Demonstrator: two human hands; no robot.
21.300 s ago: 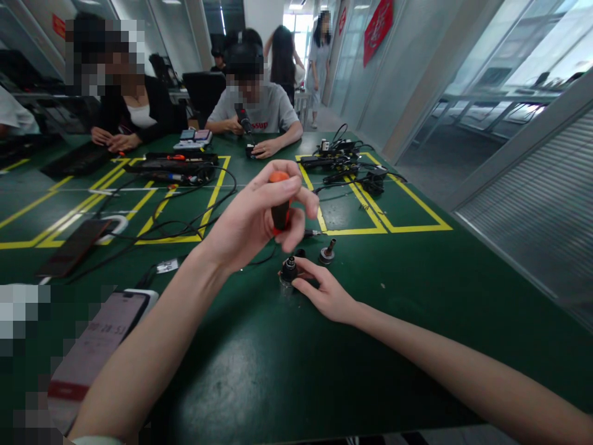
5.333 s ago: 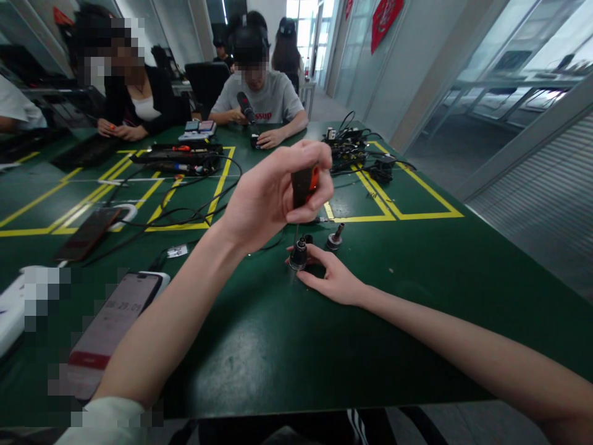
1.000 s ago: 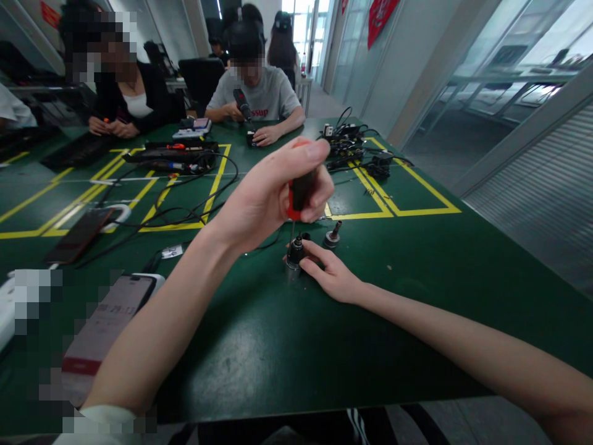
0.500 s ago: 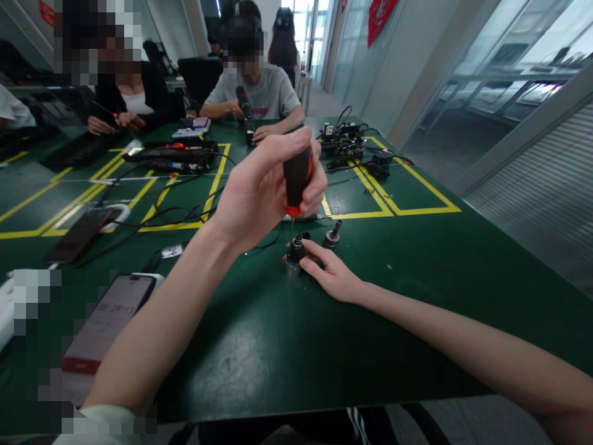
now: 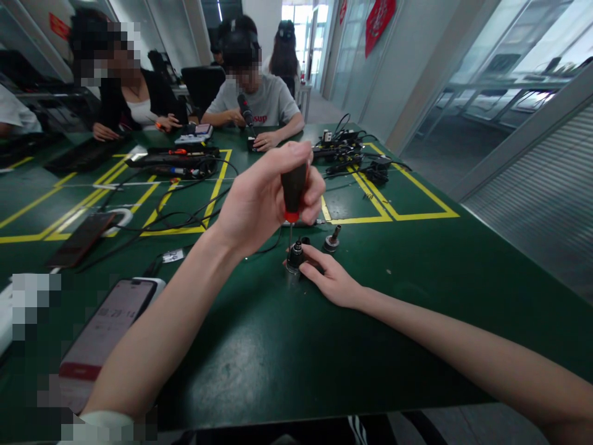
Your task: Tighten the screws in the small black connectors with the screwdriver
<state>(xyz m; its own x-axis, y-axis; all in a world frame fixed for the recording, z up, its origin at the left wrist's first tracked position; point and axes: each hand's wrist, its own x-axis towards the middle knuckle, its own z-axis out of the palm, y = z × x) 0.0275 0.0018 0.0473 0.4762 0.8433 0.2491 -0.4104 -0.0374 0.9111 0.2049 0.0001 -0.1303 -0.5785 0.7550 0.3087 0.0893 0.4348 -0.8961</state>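
My left hand (image 5: 273, 188) is wrapped round the black and red handle of a screwdriver (image 5: 293, 191), held upright with its thin shaft pointing down. The shaft reaches a small black and metal cylindrical part (image 5: 295, 254) standing on the green table; the exact contact of the tip is too small to tell. Fingers of my right hand (image 5: 331, 278) grip this part from the right side. Just behind it lies a small dark round piece (image 5: 305, 240). A metal part with a stem (image 5: 332, 240) rests behind my right hand.
Phones (image 5: 109, 334) (image 5: 86, 238) lie at the left, with black cables nearby. A tangle of black cables (image 5: 343, 148) sits at the far side of the green table (image 5: 417, 290). Across it, a person (image 5: 259, 99) handles a power tool; another person (image 5: 134, 102) sits further left.
The view has shifted slightly. My hands keep their hold on the screwdriver and the cylindrical part, and the screwdriver's handle is turned a little. The person at the far left has moved a hand rightward.
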